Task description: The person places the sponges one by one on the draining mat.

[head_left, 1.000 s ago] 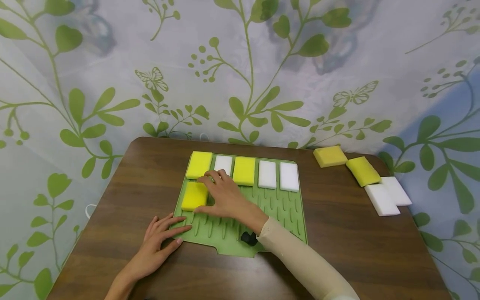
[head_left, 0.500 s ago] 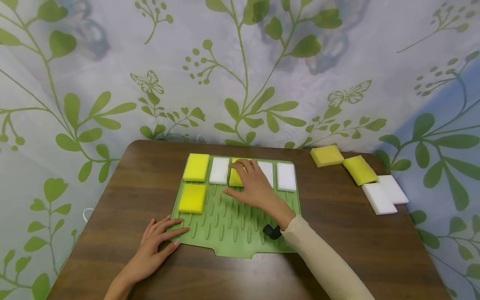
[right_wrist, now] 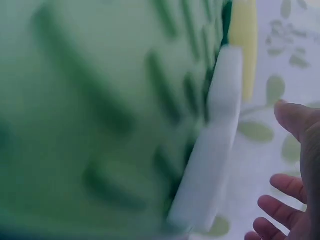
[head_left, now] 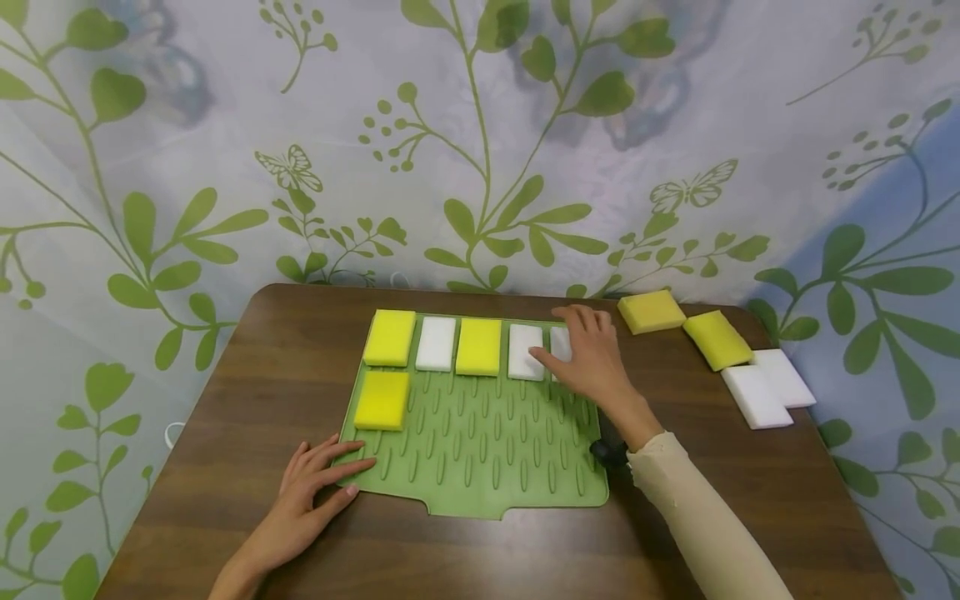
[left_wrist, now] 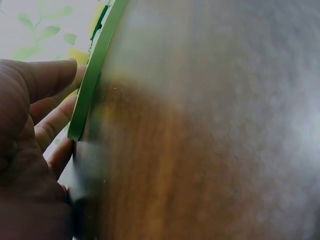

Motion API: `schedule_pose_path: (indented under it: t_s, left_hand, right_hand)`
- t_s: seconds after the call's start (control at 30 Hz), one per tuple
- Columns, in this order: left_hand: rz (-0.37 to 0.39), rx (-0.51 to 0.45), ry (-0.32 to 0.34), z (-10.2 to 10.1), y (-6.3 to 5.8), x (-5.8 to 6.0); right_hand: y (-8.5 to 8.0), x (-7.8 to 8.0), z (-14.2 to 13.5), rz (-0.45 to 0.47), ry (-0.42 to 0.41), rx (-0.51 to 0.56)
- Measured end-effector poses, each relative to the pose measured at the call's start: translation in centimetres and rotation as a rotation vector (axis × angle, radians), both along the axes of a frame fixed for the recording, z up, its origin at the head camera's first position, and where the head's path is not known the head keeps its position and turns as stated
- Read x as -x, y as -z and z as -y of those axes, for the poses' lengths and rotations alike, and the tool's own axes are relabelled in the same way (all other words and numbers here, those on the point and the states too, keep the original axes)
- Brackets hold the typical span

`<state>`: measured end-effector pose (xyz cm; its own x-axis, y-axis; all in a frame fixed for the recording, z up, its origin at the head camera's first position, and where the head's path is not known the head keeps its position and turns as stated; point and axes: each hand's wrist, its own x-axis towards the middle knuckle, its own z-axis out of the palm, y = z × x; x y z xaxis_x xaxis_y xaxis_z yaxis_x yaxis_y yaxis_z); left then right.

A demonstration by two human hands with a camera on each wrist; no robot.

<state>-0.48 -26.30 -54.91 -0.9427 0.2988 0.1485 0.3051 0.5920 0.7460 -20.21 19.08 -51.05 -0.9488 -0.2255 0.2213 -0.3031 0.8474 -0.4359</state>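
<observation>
A green ridged mat (head_left: 480,467) lies on the table with a row of yellow and white sponges along its far edge. A second-row yellow sponge (head_left: 382,400) sits at its left. My left hand (head_left: 311,492) rests at the mat's left edge, fingers straight; the left wrist view shows the fingertips at the mat's rim (left_wrist: 92,80). Over the far right corner hovers my right hand (head_left: 592,358), holding nothing, its fingers loosely spread. It partly hides the last white sponge (head_left: 558,340) and is beside another white sponge (head_left: 525,354). The right wrist view shows it apart from the sponges.
Right of the mat, on the brown wooden table (head_left: 675,433), lie a yellow sponge (head_left: 651,312), another yellow sponge (head_left: 717,340) and two white sponges (head_left: 757,397) that overlap. A leaf-patterned cloth (head_left: 480,150) hangs behind the table.
My right hand has moved right along the row, from the left-hand yellow sponges to above the last white ones. The left hand and the sponges keep their places.
</observation>
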Motion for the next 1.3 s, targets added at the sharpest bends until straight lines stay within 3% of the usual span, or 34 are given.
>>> schedule_pose_path:
  t_s: [0.23, 0.43, 0.9, 1.3]
  left_hand:
    - [0.011, -0.007, 0.004, 0.0, -0.1, -0.1]
    - [0.023, -0.015, 0.004, 0.1, -0.2, -0.1]
    - [0.002, -0.016, 0.01, -0.1, -0.2, 0.0]
    - [0.009, -0.009, 0.001, 0.1, -0.2, 0.0]
  right_hand:
    - [1.0, 0.8, -4.9, -0.005, 0.156, 0.052]
    - [0.8, 1.5, -8.7, 0.062, 0.26, 0.051]
    - [2.2, 3.3, -14.3, 0.127, 0.372, 0.021]
    - [2.5, 3.6, -14.4, 0.141, 0.369, -0.025]
